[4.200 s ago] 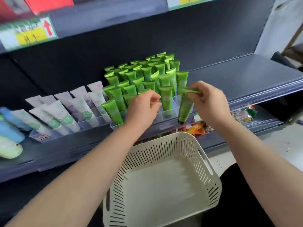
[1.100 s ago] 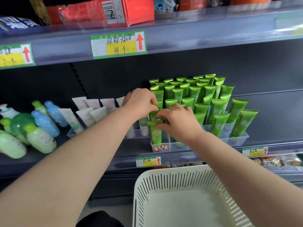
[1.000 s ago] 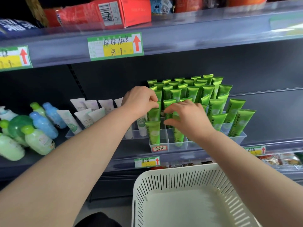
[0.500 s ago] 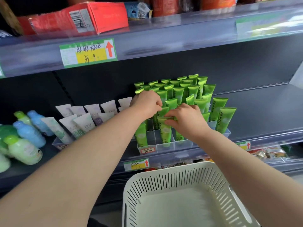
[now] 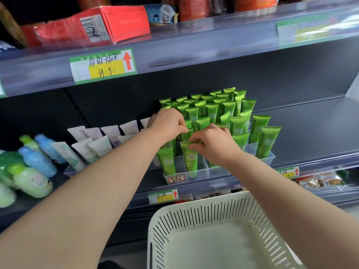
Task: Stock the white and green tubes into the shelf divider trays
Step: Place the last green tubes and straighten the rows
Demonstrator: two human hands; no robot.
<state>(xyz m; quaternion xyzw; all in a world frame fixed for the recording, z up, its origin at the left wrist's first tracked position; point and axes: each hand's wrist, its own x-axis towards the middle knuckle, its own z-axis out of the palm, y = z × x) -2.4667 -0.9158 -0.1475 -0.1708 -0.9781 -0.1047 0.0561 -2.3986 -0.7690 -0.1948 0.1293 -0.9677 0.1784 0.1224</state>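
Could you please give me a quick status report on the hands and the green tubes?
Right hand pinching top of a front-row green tube in clear divider tray. Left hand among tubes behind. Basket empty. Nothing blocking.

Since the earliest picture the right hand [image 5: 213, 144] has moved from the tray's right end to its front-left slots. It now pinches the crimped top of a green tube [image 5: 189, 156] there, apparently already seated.

Dark shelving unit [image 5: 291, 74], dark back panel. Upper shelf [image 5: 213, 45] with clear plastic front strip; price label [image 5: 103, 66] with red arrow on it toward the left. Red box [image 5: 108, 24] lies on upper shelf. Middle shelf [image 5: 310, 123] bare toward its right edge. Pale wall [image 5: 353, 90] at far right. Even light.
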